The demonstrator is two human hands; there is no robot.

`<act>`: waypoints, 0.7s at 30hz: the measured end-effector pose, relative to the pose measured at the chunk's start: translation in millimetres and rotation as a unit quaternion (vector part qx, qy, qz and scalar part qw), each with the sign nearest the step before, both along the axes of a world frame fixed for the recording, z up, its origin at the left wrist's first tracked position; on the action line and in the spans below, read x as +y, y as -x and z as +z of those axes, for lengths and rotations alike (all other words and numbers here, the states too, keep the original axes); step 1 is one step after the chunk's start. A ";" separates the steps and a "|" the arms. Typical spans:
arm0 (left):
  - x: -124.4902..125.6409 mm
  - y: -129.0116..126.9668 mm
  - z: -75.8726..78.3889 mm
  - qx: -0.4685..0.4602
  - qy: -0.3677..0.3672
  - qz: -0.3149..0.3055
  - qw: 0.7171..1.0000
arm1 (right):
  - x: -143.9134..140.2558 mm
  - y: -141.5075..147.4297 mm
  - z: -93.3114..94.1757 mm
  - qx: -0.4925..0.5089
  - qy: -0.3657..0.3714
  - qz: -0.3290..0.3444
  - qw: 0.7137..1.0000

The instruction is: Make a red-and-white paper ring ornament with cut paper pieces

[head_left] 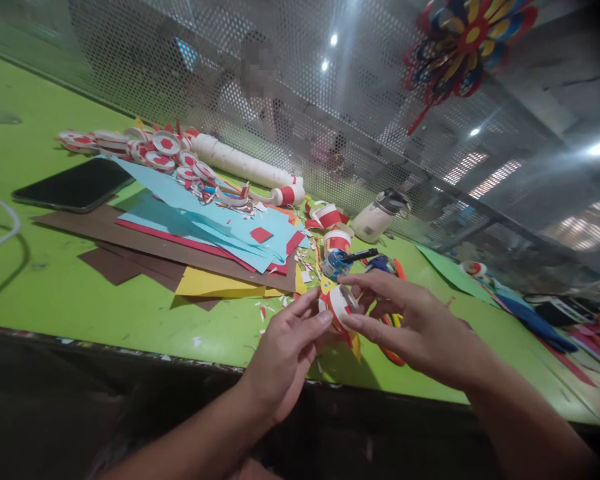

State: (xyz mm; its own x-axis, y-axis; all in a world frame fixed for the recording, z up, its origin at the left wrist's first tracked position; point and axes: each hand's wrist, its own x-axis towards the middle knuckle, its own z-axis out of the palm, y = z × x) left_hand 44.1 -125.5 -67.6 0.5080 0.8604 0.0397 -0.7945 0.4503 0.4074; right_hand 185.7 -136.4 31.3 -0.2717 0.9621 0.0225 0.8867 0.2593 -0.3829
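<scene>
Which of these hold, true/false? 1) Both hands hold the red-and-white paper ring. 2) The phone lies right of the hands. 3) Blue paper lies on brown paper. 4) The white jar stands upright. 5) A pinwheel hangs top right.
1) True: the left hand and right hand pinch the ring between their fingertips.
2) False: the phone lies far left on the green table.
3) True: blue paper lies over brown paper.
4) False: the jar lies tilted on its side.
5) True: the pinwheel hangs there.
</scene>
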 end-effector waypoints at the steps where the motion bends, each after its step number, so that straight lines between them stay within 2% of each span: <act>1: -0.6 0.6 0.6 0.003 -0.005 0.001 1.000 | -2.2 0.7 -0.5 0.001 -0.008 0.002 1.000; 5: -2.9 2.5 1.8 0.027 -0.031 0.010 0.999 | -10.9 2.3 -1.6 0.018 -0.029 0.002 0.999; 14: -9.6 2.0 -3.7 0.113 -0.078 0.077 0.988 | -25.6 5.0 -2.6 0.026 -0.066 0.007 0.997; 21: -13.6 2.3 0.2 0.139 -0.105 0.100 0.980 | -35.7 7.4 -4.6 0.021 -0.091 -0.001 0.996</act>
State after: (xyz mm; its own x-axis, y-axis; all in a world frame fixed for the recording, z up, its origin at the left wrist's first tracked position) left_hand 41.8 -139.1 -67.5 0.3465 0.9316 0.1101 -0.7035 0.1804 0.6874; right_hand 178.3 -172.1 26.7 -0.2653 0.9414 0.2081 0.8717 0.3264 -0.3654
